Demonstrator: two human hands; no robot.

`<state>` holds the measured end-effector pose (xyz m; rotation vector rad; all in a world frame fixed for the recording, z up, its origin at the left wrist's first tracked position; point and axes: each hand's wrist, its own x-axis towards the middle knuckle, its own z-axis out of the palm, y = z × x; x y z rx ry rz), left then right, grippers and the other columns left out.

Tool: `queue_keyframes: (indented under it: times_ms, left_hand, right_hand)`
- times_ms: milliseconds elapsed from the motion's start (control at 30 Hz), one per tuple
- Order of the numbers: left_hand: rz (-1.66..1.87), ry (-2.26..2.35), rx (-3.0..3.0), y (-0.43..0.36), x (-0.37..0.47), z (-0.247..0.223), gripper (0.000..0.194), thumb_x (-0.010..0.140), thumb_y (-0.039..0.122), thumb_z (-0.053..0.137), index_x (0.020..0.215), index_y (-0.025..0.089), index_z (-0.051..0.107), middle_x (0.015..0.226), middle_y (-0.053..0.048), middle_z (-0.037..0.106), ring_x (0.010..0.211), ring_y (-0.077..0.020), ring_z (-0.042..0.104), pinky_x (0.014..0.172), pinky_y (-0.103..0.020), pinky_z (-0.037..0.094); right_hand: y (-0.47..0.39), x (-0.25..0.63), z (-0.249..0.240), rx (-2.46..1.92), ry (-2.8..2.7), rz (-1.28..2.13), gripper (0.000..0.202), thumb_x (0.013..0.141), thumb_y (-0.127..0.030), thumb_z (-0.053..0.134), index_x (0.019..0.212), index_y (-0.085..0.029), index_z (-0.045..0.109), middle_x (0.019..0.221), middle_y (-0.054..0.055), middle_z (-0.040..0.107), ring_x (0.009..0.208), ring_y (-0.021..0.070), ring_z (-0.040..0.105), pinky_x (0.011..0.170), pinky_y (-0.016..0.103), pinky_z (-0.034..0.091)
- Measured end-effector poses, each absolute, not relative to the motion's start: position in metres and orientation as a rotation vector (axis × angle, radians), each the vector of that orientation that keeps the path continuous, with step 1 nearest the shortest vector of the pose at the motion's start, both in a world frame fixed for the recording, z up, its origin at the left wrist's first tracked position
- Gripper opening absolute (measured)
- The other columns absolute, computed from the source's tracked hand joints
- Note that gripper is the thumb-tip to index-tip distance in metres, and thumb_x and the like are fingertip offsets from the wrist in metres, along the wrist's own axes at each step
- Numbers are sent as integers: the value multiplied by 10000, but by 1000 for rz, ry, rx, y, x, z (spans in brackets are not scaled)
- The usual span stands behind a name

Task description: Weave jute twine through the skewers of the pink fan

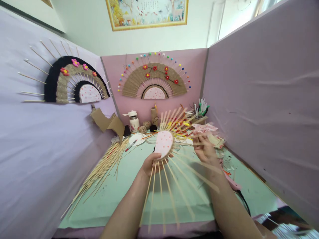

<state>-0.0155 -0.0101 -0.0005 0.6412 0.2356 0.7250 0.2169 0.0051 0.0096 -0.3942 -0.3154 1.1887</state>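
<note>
The left hand (151,163) holds one red-dotted, pale-pink half-disc (164,142) with many slender wooden sticks (161,199); whether the right hand (205,150) grips any is unclear.

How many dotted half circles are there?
3: a left-wall half circle, a back-wall half circle, and a held half circle in the left hand.

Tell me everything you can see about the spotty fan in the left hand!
The fan has a pale pink half-circle with reddish dots, which looks like cloth, and a tan rim. Thin, pale sticks, woody-looking, spread from its curve; many are blurred. It's held above the green table, straight edge to picture left, curve to the right. The left hand grips its lower end. The right hand is among the right-side sticks; whether it touches them is unclear.
</note>
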Motion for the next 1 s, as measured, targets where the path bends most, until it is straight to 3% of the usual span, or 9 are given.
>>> queue_keyframes:
  times_ms: [100, 200, 367, 567, 700, 767, 867, 933, 1000]
  left_hand:
    - [514, 149, 686, -21, -12, 1, 654, 587, 172, 588, 1219, 53, 467, 877, -201, 657, 286, 11, 319, 208, -87, 83]
    - [453, 127, 663, -26, -9, 4, 680, 589, 199, 585, 1238, 50, 448, 970, -245, 631, 289, 19, 325, 202, -76, 47]
    - [542, 155, 624, -23, -9, 6, 652, 617, 175, 551, 1249, 64, 436, 986, -227, 625, 316, 29, 319, 210, -53, 59]
    - [543, 163, 614, -16, -13, 2, 648, 638, 189, 548, 1252, 27, 418, 768, -152, 648, 340, 1, 340, 222, -56, 79]
    - [622, 190, 633, -13, -13, -2, 640, 636, 184, 545, 1253, 58, 432, 938, -197, 650, 366, -8, 373, 243, -84, 145]
    - [670, 217, 650, -13, -12, -3, 639, 631, 176, 546, 1253, 73, 442, 1017, -202, 637, 440, -45, 473, 306, -115, 281]
    - [712, 231, 694, -15, -10, -3, 636, 634, 169, 544, 1254, 69, 445, 1031, -185, 641, 711, -166, 620, 588, -236, 476]
    - [738, 223, 725, -16, -9, -2, 650, 630, 152, 529, 1267, 71, 430, 1029, -170, 645, 847, -218, 627, 759, -316, 466]
    - [761, 212, 741, -17, -8, -1, 688, 606, 127, 510, 1285, 86, 408, 1055, -156, 638, 905, -235, 620, 828, -350, 438]
  right_hand:
    - [3, 209, 11, -372, -372, 1221, 144, 689, -18, 619, 763, -141, 611, 766, 28, 707, 732, 114, 674, 656, 186, 561]
    - [3, 206, 11, -368, -380, 1223, 142, 699, -10, 597, 769, -131, 620, 793, 48, 710, 756, 122, 676, 677, 190, 560]
    - [4, 212, 12, -359, -376, 1193, 152, 701, -8, 589, 741, -152, 621, 739, 5, 707, 711, 97, 674, 674, 175, 557]
    - [2, 212, 12, -352, -393, 1181, 135, 675, -35, 633, 754, -143, 633, 746, 23, 710, 692, 103, 673, 658, 172, 557]
    - [3, 214, 10, -357, -403, 1169, 144, 656, -44, 660, 740, -157, 630, 702, -11, 699, 654, 85, 666, 626, 154, 556]
    - [2, 215, 11, -365, -401, 1168, 143, 660, -49, 661, 746, -159, 630, 710, -12, 699, 656, 82, 665, 614, 149, 555]
    - [2, 216, 12, -384, -349, 1161, 150, 662, -39, 652, 747, -161, 629, 713, -19, 699, 663, 78, 665, 598, 138, 553]
    - [1, 217, 13, -393, -325, 1162, 160, 666, -32, 647, 751, -166, 627, 717, -28, 698, 663, 71, 662, 583, 127, 550]
    - [2, 217, 13, -396, -325, 1165, 167, 672, -31, 641, 761, -172, 624, 736, -33, 699, 654, 67, 660, 569, 127, 550]
